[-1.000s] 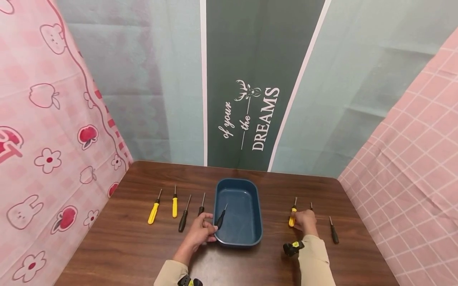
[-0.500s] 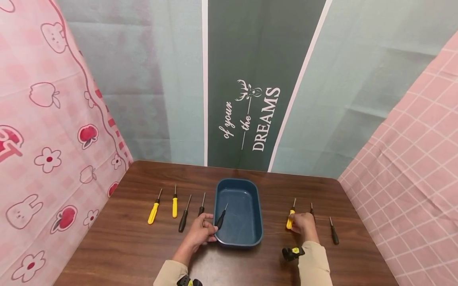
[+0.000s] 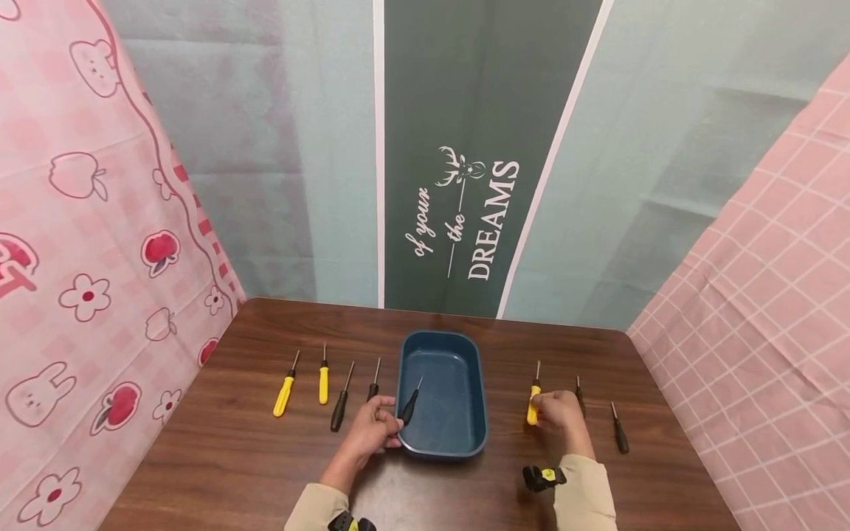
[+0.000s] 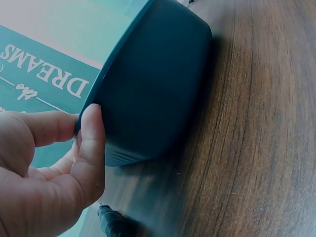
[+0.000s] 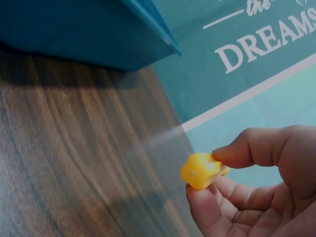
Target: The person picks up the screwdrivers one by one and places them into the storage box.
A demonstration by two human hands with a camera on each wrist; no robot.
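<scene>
My left hand (image 3: 374, 428) pinches the near left rim of a blue rectangular tray (image 3: 443, 445); the left wrist view shows thumb and fingers on either side of that rim (image 4: 94, 91). Inside the tray, along its left wall, lies a black screwdriver (image 3: 410, 407). To the right of the tray, my right hand (image 3: 561, 411) holds a yellow-handled screwdriver (image 3: 533, 405) by its handle, shaft pointing away from me. In the right wrist view the butt of the yellow handle (image 5: 196, 170) shows between thumb and fingers.
Left of the tray lie two yellow screwdrivers (image 3: 284, 394) (image 3: 323, 383) and two black ones (image 3: 340, 409) (image 3: 374, 387), one partly behind my left hand. A black screwdriver (image 3: 580, 391) lies just behind my right hand, another (image 3: 620, 435) farther right. Fabric hangs around the wooden table (image 3: 219, 457).
My right hand has shifted a little to the left with the yellow screwdriver, away from the black one beside it. The left hand and the tray have stayed in place.
</scene>
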